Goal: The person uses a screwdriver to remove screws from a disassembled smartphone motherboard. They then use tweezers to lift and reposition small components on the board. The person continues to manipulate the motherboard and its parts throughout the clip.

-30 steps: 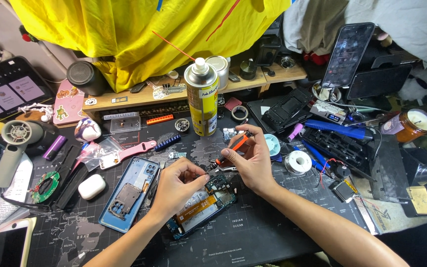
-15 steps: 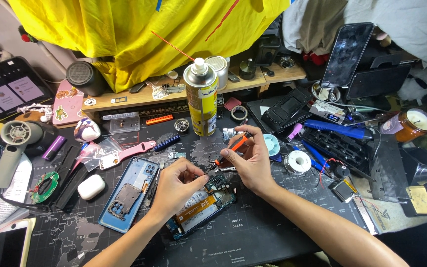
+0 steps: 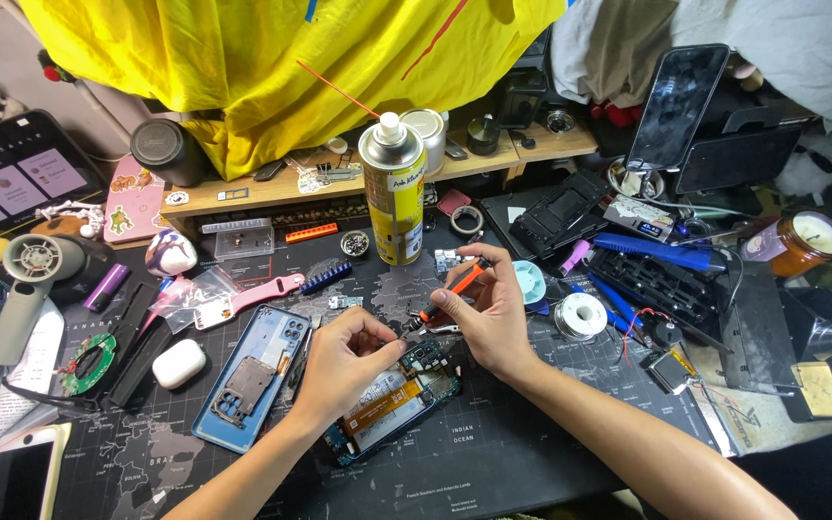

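- Right hand (image 3: 493, 313): fingers clamped on an orange screwdriver (image 3: 450, 294), tip down at the opened phone (image 3: 392, 400).
- Left hand (image 3: 344, 361): fingertips pinched together over the phone's top edge.
- Phone lies on the dark mat (image 3: 493, 453), beside a blue back cover (image 3: 247, 376).

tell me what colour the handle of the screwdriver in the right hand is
Orange with a black grip, seen in the head view: screwdriver held in the right hand.

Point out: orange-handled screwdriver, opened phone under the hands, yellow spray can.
orange-handled screwdriver (image 3: 461, 283), head view, on the orange handle in the right hand.
opened phone (image 3: 389, 406), head view, on its exposed battery area.
yellow spray can (image 3: 396, 204), head view, on the can's yellow body.
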